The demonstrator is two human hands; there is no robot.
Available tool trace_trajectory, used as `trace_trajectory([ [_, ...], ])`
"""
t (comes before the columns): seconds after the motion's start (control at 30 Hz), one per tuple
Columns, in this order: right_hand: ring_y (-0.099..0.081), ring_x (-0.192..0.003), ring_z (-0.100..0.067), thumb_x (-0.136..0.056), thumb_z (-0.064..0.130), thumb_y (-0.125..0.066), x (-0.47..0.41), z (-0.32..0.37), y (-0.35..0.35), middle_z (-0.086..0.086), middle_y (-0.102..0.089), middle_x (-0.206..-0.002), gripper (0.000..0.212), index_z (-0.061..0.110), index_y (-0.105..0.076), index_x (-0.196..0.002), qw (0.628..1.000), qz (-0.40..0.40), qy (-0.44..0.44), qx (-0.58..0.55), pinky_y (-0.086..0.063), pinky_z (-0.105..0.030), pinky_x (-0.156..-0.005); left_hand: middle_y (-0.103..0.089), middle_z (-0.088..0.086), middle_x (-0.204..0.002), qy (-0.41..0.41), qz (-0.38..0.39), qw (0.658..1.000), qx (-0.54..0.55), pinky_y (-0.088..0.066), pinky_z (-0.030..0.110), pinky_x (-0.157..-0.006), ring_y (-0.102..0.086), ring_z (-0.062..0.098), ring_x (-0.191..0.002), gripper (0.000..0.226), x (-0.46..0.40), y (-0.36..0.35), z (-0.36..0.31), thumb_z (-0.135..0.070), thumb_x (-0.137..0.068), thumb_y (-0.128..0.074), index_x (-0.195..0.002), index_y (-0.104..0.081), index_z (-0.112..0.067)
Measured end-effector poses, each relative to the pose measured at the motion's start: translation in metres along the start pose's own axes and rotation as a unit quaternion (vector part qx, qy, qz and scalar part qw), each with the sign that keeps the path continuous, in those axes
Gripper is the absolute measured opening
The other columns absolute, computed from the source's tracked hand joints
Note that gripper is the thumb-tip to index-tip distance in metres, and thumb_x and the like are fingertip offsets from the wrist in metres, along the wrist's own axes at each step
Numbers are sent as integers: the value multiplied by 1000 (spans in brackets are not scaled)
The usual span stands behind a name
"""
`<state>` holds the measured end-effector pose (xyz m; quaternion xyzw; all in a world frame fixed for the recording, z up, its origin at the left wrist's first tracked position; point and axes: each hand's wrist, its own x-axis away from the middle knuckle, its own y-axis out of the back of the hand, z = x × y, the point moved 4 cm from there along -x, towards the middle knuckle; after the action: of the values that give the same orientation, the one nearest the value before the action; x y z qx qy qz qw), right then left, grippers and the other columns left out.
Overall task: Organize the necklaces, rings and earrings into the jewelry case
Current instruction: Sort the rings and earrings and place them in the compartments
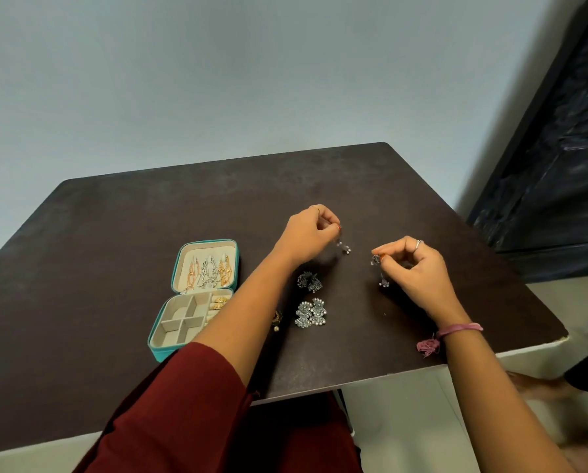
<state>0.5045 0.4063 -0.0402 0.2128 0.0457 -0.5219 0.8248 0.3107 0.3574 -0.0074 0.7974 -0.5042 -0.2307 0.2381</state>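
A person seated at a dark brown counter (115,233) sorts jewelry beside an open teal jewelry case (197,298), which lies flat near the counter's front-left part. The case's raised lid holds gold and silver necklaces (208,272) hung in a row; gold rings (219,303) sit in the roll slots along the right side of the case's tray, and the divided compartments next to them appear bare. To the right of the case, the left hand (311,235) is raised above the counter, its fingertips pinched together on a small silver earring (344,248) that dangles below them. Farther right of the case, the right hand (413,271), a ring on one finger and a pink thread band at the wrist, pinches a matching silver earring (377,260) between thumb and forefinger. Between the case and the right hand, a dark oxidized earring pair (309,281) rests on the counter, with a fan-shaped silver earring pair (311,313) just in front of it. A small gold earring (277,319) peeks out beside the left forearm, close to the case's right edge.
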Motion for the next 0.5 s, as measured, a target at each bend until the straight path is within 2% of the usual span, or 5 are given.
trace_trajectory([
  [0.13,-64,-74,-11,-80,5,-66,0,19,-2,0,-69,-82,11,15,-70,-82,998,28,21,59,-53,-25,-67,-65,-8,-79,-9,-21,999,35,-38,3,-60,-56,-1,-72,4,9,13,-8,-18,-86,-60,-87,-62,-21],
  [0.27,-63,-72,-5,-78,6,-69,-8,42,0,7,-68,-81,14,19,-72,-81,982,87,71,152,-49,-14,-65,-68,-3,-90,-17,-37,996,75,-42,5,-63,-57,2,-73,4,18,22,-12,-19,-86,-62,-89,-64,-21],
  [0.4,-63,-70,-7,-79,10,-71,-18,55,1,7,-64,-84,13,22,-75,-81,962,154,80,210,-47,-17,-66,-70,1,-90,-14,-32,993,114,-44,11,-67,-56,3,-71,5,27,26,-14,-18,-84,-65,-85,-66,-23],
  [0.5,-65,-74,-6,-79,10,-73,-23,60,3,7,-67,-88,14,23,-76,-83,960,189,62,199,-51,-19,-70,-69,-2,-83,3,-9,988,155,-45,18,-68,-60,7,-74,8,34,24,-17,-15,-84,-65,-85,-67,-22],
])
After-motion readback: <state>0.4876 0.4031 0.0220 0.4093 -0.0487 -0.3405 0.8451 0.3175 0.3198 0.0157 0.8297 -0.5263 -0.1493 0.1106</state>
